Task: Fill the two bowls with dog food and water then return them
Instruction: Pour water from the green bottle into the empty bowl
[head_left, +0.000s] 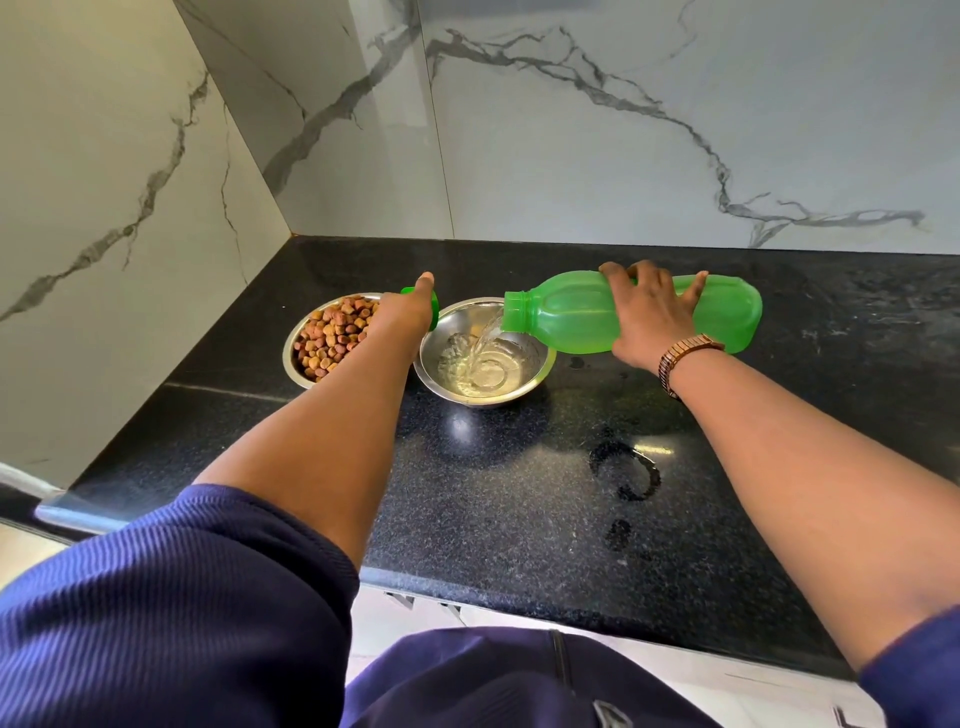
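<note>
Right hand (649, 317) fingers wrapped round green bottle (660, 312), long axis near level, mouth left, over water bowl (485, 358) at frame centre; water streaming in. Left hand (405, 312) pinches cap (432, 309). Food bowl (327, 338) just left, filled.

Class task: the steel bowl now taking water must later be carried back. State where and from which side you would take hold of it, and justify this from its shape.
Judging by shape, grip the water bowl at its rolled rim, two hands on opposite sides, from above. Its smooth walls taper to a narrow base, and the open top would spill water if it tips. The kibble bowl crowds its left side.
</note>
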